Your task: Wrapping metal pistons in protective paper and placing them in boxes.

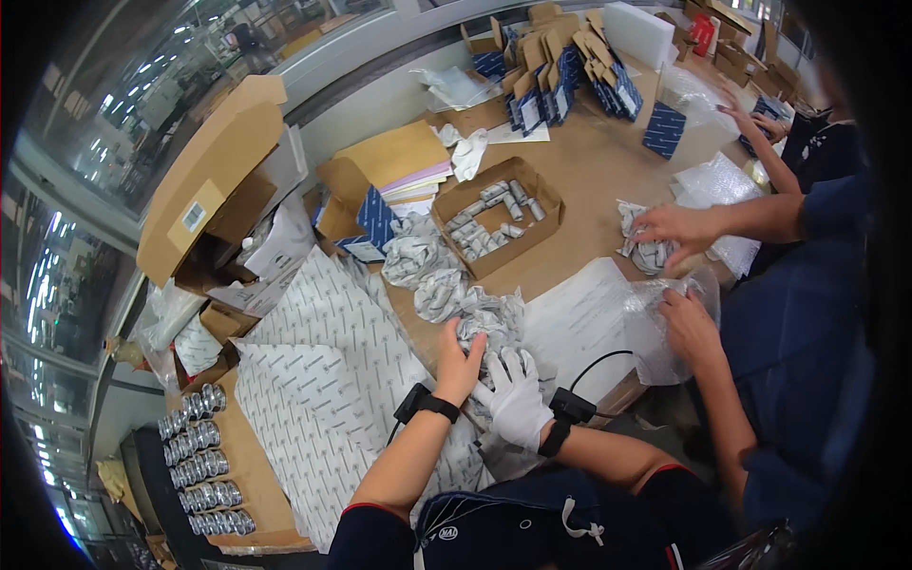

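My left hand (460, 364) is bare and presses against a part wrapped in crumpled printed paper (480, 324) at the near edge of the wooden table (589, 176). My right hand (514, 391), in a white glove, holds the same bundle from below and the right. Both wrists carry black bands. More paper-wrapped bundles (418, 258) lie just beyond, beside an open cardboard box (498, 217) that holds several small silvery cylindrical parts.
A stack of printed wrapping sheets (328, 380) lies left of my hands. Rows of shiny metal parts (201, 461) sit on a cardboard tray at lower left. A co-worker's hands (676, 233) handle wrapped parts and bubble wrap on the right. Blue-and-brown cartons (556, 71) pile at the far side.
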Demonstrator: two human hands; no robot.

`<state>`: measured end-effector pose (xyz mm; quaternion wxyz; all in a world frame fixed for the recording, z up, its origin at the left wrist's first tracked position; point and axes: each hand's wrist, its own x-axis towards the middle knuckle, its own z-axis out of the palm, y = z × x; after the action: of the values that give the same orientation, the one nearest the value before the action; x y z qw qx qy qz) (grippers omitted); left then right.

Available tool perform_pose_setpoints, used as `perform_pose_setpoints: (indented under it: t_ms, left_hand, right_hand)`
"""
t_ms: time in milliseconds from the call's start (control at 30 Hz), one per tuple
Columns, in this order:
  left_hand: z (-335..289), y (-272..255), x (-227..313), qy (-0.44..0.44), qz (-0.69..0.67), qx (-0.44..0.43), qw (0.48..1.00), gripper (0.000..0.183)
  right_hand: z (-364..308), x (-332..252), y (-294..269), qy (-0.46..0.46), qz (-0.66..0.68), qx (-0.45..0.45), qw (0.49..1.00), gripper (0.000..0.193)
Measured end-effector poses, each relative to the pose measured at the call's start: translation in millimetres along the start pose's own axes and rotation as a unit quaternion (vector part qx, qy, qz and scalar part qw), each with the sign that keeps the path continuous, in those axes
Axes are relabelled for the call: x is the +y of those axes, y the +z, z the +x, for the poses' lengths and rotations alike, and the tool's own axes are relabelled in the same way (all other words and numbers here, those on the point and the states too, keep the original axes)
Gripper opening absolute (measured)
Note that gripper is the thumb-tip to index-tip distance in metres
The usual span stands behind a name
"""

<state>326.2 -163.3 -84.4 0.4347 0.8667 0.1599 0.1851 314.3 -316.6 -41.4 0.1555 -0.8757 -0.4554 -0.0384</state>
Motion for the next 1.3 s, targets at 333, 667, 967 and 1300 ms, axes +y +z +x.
perform_pose_setpoints:
  t_ms: [333, 667, 967, 1300]
  left_hand:
    - [18.3, 90.6, 34.0, 0.005, -0.077, -0.147, 0.986, 0.055]
    - [124.4, 197.6, 87.4, -0.011, -0.118, -0.196, 0.973, 0.060]
    - [91.8, 106.1, 128.1, 0.195, -0.084, -0.167, 0.963, 0.034]
    - [66.8, -30.2, -6.4, 0.092, 0.147, 0.119, 0.978, 0.060]
  right_hand:
    - [-33.9, 66.2, -31.1, 0.132, -0.011, 0.035, 0.991, 0.062]
    - [5.2, 184.6, -51.3, 0.199, -0.066, 0.060, 0.976, 0.067]
    - [55.2, 255.8, -57.4, 0.195, -0.083, 0.053, 0.976, 0.074]
    - [118.0, 154.8, -107.9, 0.158, -0.104, 0.128, 0.974, 0.076]
